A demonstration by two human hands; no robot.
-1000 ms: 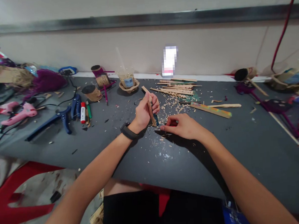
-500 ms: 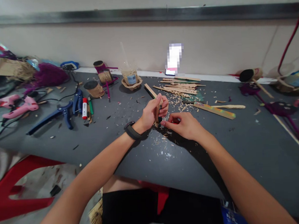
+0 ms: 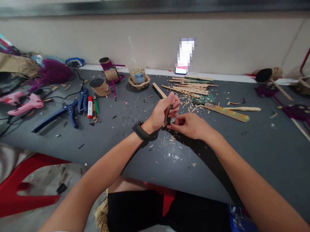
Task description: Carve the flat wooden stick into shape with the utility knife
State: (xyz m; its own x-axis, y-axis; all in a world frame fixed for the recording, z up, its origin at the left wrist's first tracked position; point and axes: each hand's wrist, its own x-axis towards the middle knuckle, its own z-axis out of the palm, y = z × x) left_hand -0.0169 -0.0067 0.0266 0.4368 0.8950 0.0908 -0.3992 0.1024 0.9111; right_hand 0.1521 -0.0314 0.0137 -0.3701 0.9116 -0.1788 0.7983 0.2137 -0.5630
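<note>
Two hands meet at one wooden strip (image 3: pixel 157 89)

Here's the left hand (image 3: pixel 165 111), fingers wrapped round that single strip, which slants over the middle of the counter (image 3: pixel 99 142), its far end poking out beyond the thumb. One dark piece (image 3: pixel 168 121) shows at the near end, and the right hand (image 3: pixel 192 125) is right there, thumb and fingers drawn narrow beside it; whether it grips anything, I can't tell. One dark watch (image 3: pixel 141 131) sits on the left wrist. Pale shavings (image 3: pixel 172 138) lie scattered about, far too many to count! Just beyond, slim wooden sticks (image 3: pixel 191 88) overlap, so no sure tally; to their right, one paint-stained slat (image 3: pixel 226 113), one pale stick (image 3: pixel 247 109) reaching out behind it. Further back, one plastic cup (image 3: pixel 138 75) sits in one cardboard holder (image 3: pixel 139 86). Out left: one red-and-white marker (image 3: pixel 90 108), one green pen (image 3: pixel 96 105), three short cylinders (image 3: pixel 99 88) and two pink glue guns (image 3: pixel 28 103).
</note>
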